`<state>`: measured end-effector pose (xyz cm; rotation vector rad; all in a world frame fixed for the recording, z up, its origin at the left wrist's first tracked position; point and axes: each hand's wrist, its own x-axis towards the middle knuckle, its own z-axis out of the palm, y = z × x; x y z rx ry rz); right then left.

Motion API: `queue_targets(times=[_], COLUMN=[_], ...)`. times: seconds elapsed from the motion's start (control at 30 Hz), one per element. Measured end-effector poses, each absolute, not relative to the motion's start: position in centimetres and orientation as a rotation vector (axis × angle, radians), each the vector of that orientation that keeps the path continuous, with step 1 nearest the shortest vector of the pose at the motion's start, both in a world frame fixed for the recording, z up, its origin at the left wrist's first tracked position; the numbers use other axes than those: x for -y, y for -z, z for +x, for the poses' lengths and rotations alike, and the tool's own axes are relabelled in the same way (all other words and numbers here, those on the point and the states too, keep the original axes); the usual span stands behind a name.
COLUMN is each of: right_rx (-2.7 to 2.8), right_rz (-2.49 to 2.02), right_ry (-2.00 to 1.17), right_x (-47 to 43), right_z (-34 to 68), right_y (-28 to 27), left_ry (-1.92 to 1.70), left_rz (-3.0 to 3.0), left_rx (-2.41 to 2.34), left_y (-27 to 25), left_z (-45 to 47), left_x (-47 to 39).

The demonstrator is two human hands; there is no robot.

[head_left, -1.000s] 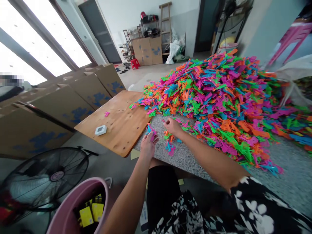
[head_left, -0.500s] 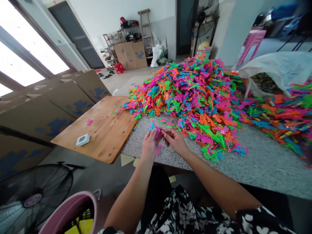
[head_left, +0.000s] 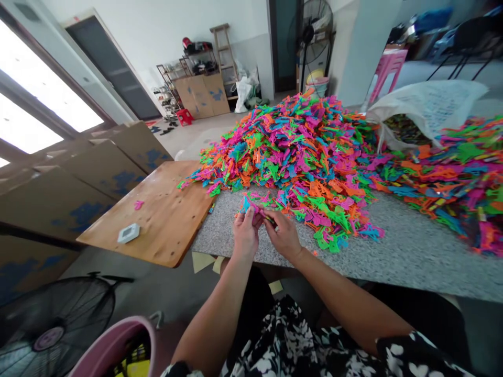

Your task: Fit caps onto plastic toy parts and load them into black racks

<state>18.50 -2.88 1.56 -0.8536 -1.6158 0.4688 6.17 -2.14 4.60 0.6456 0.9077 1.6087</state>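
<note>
My left hand (head_left: 245,235) is closed on a small pink plastic toy piece (head_left: 256,209), held up over the near edge of the grey speckled table. My right hand (head_left: 283,235) meets it from the right, its fingers pinched on a thin dark and yellowish stick-like piece (head_left: 269,218) against the pink one. The fingers partly hide both pieces. Just beyond my hands lie loose blue and green plastic pieces. Behind them rises a large pile of bright plastic pieces (head_left: 275,146) in pink, orange, green and blue, thin and flat, some pistol-like in outline.
A wooden board (head_left: 157,209) at the left carries a small white device (head_left: 129,233) and one pink piece (head_left: 138,204). More mixed pieces (head_left: 444,178) spread at the right by a white sack (head_left: 428,104). A pink bucket (head_left: 145,330) and a black fan (head_left: 58,319) stand lower left.
My right hand now has a dark, yellowish stick-like piece at the pink piece; before, its fingertips pinched at the pink piece itself. The view has shifted slightly to the right.
</note>
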Motion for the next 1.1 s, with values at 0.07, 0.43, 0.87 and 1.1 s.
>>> queue_targets(times=[0.07,0.43,0.87,1.1], right_rx=[1.609,1.297,1.885,2.437], right_rz=[-0.865,-1.317,-1.44,-1.664], right_ry=[-0.488,-0.758,-0.824,-0.451], right_x=[3.5,1.1,-3.4,-6.3], right_z=[18.2,26.0,23.3,18.6], right_y=[-1.5,-2.0,-0.3,2.0], left_ry=[-1.65,-1.379,-0.237,-0.271], left_rz=[0.638,0.966,1.886,1.807], left_rx=[-0.921,-1.501,-2.437,-2.582], left_y=[-4.3,-0.8,1.7,1.0], left_z=[6.8,2.4,-10.0,-10.9], left_x=[2.4,-0.5,-7.0,-7.5])
